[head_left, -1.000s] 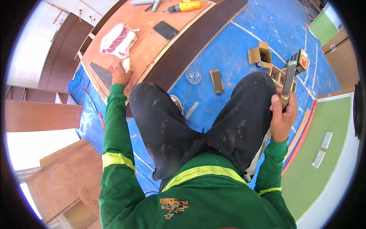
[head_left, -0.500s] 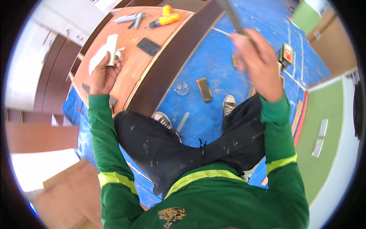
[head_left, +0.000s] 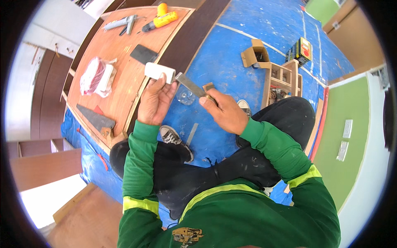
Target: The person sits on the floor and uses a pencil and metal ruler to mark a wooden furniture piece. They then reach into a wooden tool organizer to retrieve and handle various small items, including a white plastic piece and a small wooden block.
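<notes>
My left hand [head_left: 152, 102] is closed round the lower end of a small white rectangular block [head_left: 155, 71], held up over the edge of the wooden panel. Closed about its handle, my right hand [head_left: 230, 115] grips a chisel [head_left: 191, 86] with a flat steel blade. The blade slants up and left, and its tip sits right by the block's right end; whether the two touch I cannot tell. My right fingers hide most of the handle. Below the blade, a clear round plastic piece [head_left: 185, 98] lies on the blue floor sheet [head_left: 231, 45].
On the wooden panel [head_left: 128, 74] lie a yellow drill [head_left: 165, 20], a caulking gun [head_left: 129, 24], a dark phone [head_left: 143, 54], a red-and-white plastic bag [head_left: 92, 77] and a handsaw [head_left: 96, 118]. To the right stand an open cardboard box [head_left: 249, 56], a wooden tool tray [head_left: 266, 89] and a yellow-black box [head_left: 305, 50].
My right hand has come down and left with the chisel, bringing its blade to the white block. My left hand has moved right, and the block now lies more level.
</notes>
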Available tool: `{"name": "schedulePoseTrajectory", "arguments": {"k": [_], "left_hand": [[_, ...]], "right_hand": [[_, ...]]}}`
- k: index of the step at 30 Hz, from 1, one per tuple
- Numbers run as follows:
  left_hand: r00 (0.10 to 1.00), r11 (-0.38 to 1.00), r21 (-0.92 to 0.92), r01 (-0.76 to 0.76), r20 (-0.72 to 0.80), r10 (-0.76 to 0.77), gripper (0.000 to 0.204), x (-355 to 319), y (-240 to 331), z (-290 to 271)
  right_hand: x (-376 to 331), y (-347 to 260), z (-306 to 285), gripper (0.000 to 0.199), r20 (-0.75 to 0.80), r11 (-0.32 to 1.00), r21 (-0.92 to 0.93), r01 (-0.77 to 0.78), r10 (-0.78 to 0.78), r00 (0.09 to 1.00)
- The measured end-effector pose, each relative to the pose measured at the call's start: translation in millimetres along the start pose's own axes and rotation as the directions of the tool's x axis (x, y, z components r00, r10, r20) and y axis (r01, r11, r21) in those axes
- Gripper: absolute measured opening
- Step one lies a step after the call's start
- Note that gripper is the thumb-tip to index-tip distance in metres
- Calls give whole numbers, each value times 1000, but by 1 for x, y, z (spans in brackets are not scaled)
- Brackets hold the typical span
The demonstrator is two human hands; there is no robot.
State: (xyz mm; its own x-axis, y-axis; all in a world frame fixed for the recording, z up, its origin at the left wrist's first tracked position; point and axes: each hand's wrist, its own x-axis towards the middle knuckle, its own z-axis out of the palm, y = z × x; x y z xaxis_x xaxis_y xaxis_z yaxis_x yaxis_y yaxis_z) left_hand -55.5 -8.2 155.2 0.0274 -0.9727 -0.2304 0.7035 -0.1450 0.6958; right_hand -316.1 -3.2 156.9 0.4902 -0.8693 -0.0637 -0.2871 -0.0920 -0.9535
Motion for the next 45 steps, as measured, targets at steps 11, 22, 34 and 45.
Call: {"name": "schedulePoseTrajectory", "arguments": {"k": [11, 22, 34, 45], "left_hand": [[996, 999, 21, -49, -77, 50, 25, -4, -10, 13], [992, 996, 22, -87, -94, 89, 26, -10, -9, 23], [986, 971, 201, -128, -84, 147, 35, -6, -12, 20], [995, 872, 482, -82, -4, 96, 38, -12, -27, 33]], "right_hand": [[9, 4, 2, 31, -119, 991, -98, 93, -104, 987], [7, -3, 1, 27, -118, 985, -140, 98, -115, 986], [5, -1, -5, 29, -111, 964, -221, 149, -177, 978], [4, 3, 3, 40, -158, 951, -268, 154, -201, 967]]}}
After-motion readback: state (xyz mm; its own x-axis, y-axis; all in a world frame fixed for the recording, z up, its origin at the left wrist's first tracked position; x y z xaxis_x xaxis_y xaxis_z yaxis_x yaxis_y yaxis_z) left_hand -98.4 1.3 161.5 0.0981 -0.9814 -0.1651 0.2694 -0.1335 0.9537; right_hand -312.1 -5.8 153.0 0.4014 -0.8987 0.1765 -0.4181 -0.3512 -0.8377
